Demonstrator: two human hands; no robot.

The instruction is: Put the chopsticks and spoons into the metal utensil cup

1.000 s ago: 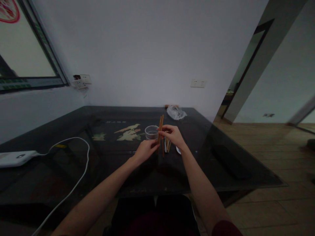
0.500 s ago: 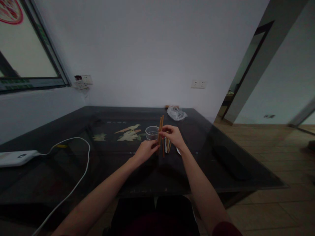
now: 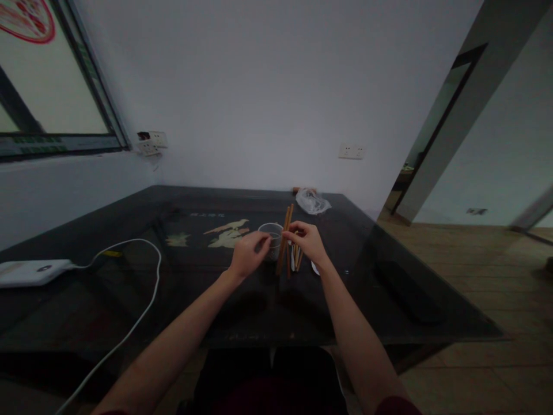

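Note:
My right hand (image 3: 305,241) pinches a pair of brown chopsticks (image 3: 286,231) and holds them nearly upright, tips down on the dark glass table (image 3: 216,294). My left hand (image 3: 247,254) has its fingers curled against a clear plastic cup (image 3: 272,237) that stands just left of the chopsticks. More sticks and a white utensil (image 3: 295,257) lie on the table under my right hand. A white round thing (image 3: 315,267) peeks out by my right wrist.
A white power bank (image 3: 30,272) with a white cable (image 3: 138,300) lies at the left. A crumpled clear plastic bag (image 3: 314,202) sits at the table's far edge. A dark flat object (image 3: 406,291) rests at the right. Wooden floor lies beyond the right edge.
My left hand has let go of the chopsticks' lower part and moved up to the clear cup. My right hand still holds the chopsticks upright.

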